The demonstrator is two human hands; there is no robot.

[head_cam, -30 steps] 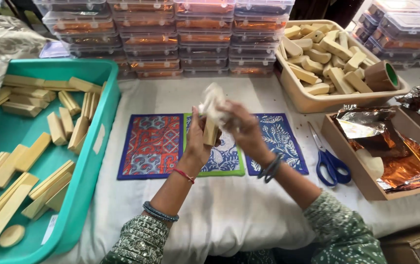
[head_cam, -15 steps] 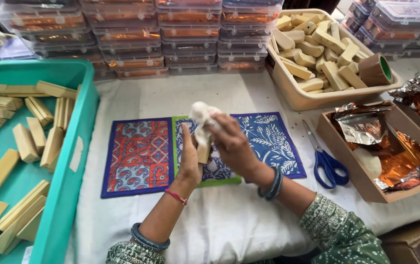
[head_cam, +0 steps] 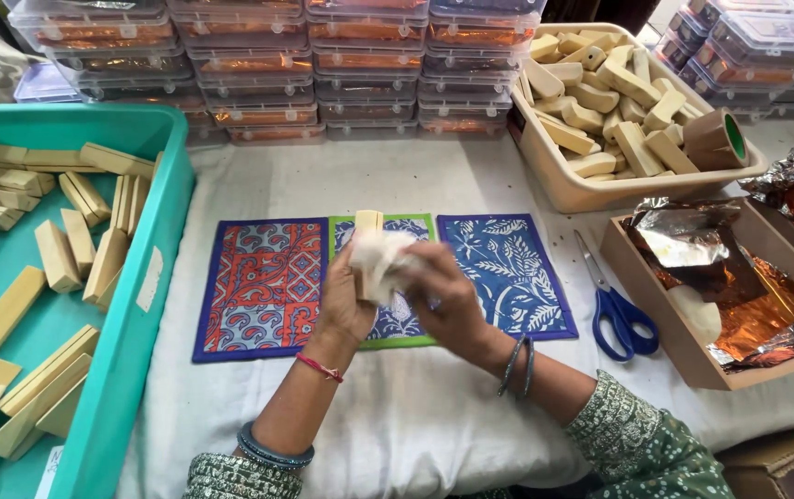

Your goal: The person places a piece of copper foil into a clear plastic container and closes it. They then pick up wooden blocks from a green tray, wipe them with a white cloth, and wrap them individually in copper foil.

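My left hand (head_cam: 343, 310) holds a pale wooden block (head_cam: 366, 224) upright over the middle of the table. My right hand (head_cam: 448, 300) presses a crumpled white cloth (head_cam: 380, 263) against the block's side. Both hands hover above three patterned mats: a red and blue one (head_cam: 263, 282), a green-edged one (head_cam: 406, 323) mostly hidden under the hands, and a blue floral one (head_cam: 508, 268). Bangles are on both wrists.
A teal bin (head_cam: 129, 342) with several wooden blocks stands at the left. A beige tray (head_cam: 563, 180) of rounded blocks and a tape roll (head_cam: 716, 139) sits back right. Blue scissors (head_cam: 614, 310) lie beside a wooden box (head_cam: 665, 323) of foil sheets. Stacked clear boxes (head_cam: 360, 69) line the back.
The hands have come lower and nearer to me over the mats, still rubbing the block with the cloth. The camera view shifted right and down.
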